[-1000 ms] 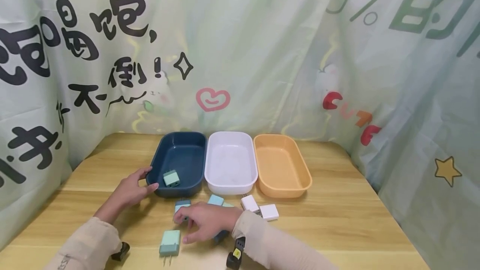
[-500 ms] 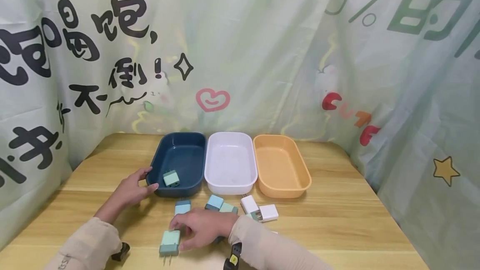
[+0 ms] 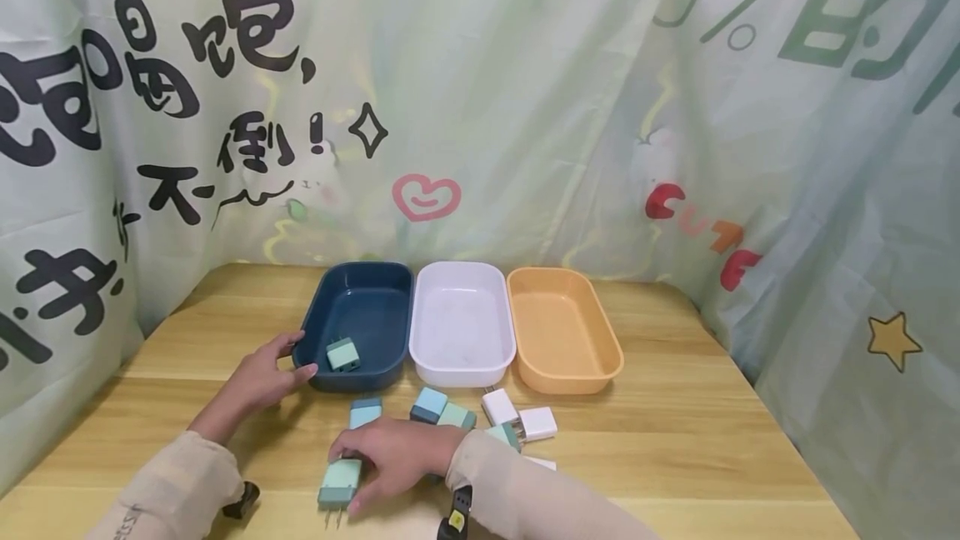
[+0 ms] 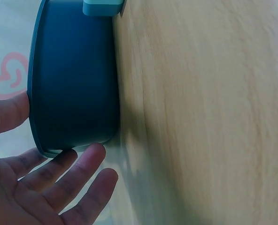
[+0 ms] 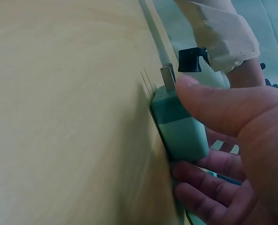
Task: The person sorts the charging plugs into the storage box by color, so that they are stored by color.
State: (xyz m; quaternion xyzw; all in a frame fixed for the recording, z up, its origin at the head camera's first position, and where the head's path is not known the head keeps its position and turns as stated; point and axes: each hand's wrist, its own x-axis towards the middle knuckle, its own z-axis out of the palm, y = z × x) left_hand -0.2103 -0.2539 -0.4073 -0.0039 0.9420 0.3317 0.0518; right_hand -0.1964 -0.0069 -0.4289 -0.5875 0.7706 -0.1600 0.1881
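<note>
My left hand holds the near left corner of a dark blue tray. In the left wrist view, the thumb meets the tray's rim and the fingers lie around its corner. My right hand pinches a two-tone green charger plug on the table, thumb by the prong end and fingers at the opposite end. Its metal prongs point toward the near edge in the head view. A pale green charger plug lies inside the dark blue tray. Just beyond my right hand is a blue charger plug, partly covered.
A white tray and an orange tray stand in line right of the blue one. Near them lie a blue plug, green plugs and white plugs. A printed curtain hangs behind the table.
My right hand has moved left and nearer, from beside the blue plug onto the two-tone green plug. My left hand stays on the dark blue tray.
</note>
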